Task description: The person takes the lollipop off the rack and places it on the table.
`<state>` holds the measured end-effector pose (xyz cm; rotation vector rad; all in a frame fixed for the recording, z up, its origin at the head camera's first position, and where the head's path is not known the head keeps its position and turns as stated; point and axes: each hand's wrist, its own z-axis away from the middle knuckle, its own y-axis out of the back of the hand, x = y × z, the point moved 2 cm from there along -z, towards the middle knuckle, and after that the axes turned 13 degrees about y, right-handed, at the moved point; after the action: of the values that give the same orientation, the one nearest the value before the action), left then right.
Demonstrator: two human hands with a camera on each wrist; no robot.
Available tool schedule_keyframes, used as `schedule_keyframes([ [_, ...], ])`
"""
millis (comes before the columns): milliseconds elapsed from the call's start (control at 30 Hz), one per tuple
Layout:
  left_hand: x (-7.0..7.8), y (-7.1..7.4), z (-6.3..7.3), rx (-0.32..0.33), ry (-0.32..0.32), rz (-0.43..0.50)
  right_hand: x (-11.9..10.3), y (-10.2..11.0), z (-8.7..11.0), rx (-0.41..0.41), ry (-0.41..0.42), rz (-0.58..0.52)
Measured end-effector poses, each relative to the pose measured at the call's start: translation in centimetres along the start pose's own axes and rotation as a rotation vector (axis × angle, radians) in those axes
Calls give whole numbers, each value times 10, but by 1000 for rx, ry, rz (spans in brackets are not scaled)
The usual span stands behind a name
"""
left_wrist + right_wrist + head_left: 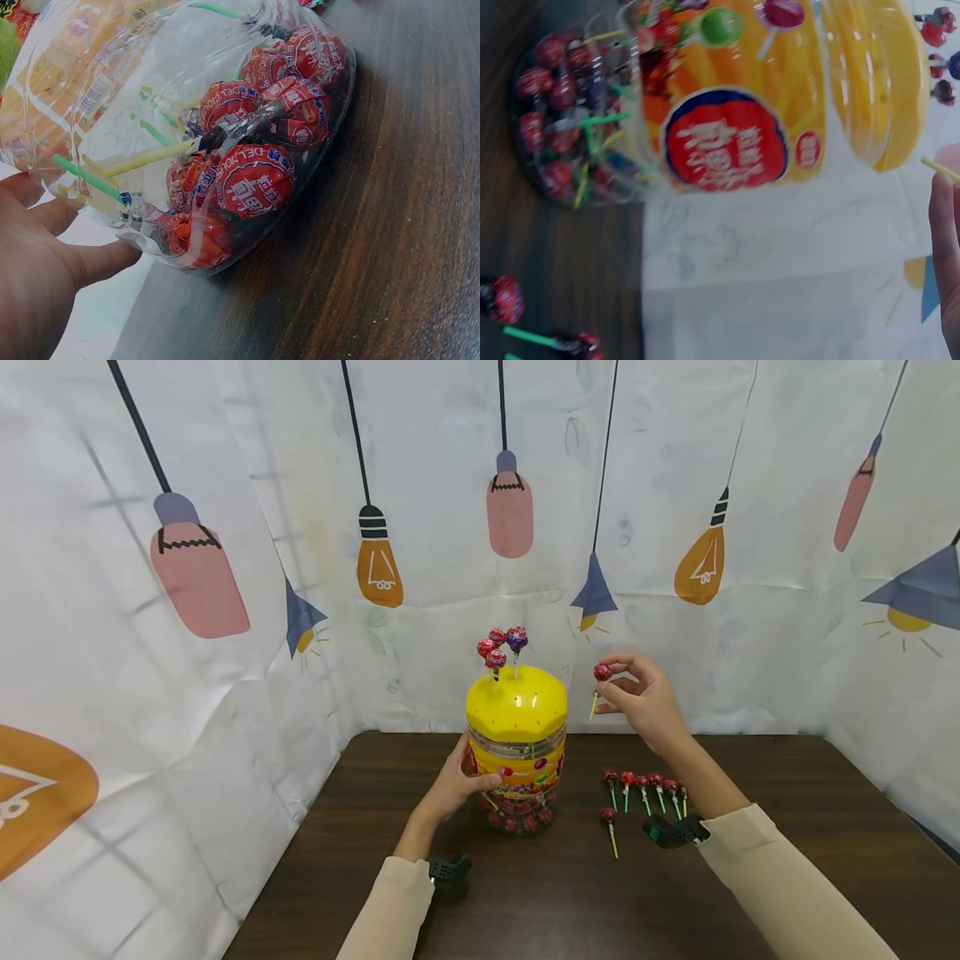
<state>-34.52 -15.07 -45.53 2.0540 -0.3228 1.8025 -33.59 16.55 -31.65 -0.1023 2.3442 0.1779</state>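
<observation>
A clear plastic lollipop jar (525, 768) with a domed yellow lid (516, 706) stands on the table; several wrapped lollipops (255, 180) show through its base. My left hand (452, 783) grips the jar's left side, thumb across the front. Several lollipops (495, 658) stick upright out of the top of the lid. To the right of the lid and about level with it, my right hand (643, 697) pinches a lollipop (602, 672) in a dark red wrapper, its yellow stick (939, 169) pointing down.
On the dark wooden table (540, 893), a row of lollipops (645, 783) with mostly green sticks lies under my right forearm. One lollipop (609, 827) with a yellow stick lies nearer me. A white cloth (442, 677) printed with lamps hangs behind the table.
</observation>
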Motion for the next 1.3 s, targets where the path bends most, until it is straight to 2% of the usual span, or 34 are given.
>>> schedule_keyframes([
  [333, 2, -1, 0, 4, 7, -4, 21, 21, 36, -88, -104, -37],
  [567, 4, -1, -1, -7, -4, 2, 37, 30, 67, -189, -179, -3],
  [800, 1, 0, -1, 1, -3, -3, 56, 35, 94, -237, -236, 7],
  [1067, 0, 1, -2, 16, 0, -21, 68, 40, 112, -267, -344, 1],
  [1300, -1, 0, -3, 11, 9, -9, 72, 45, 124, -334, -426, 5],
])
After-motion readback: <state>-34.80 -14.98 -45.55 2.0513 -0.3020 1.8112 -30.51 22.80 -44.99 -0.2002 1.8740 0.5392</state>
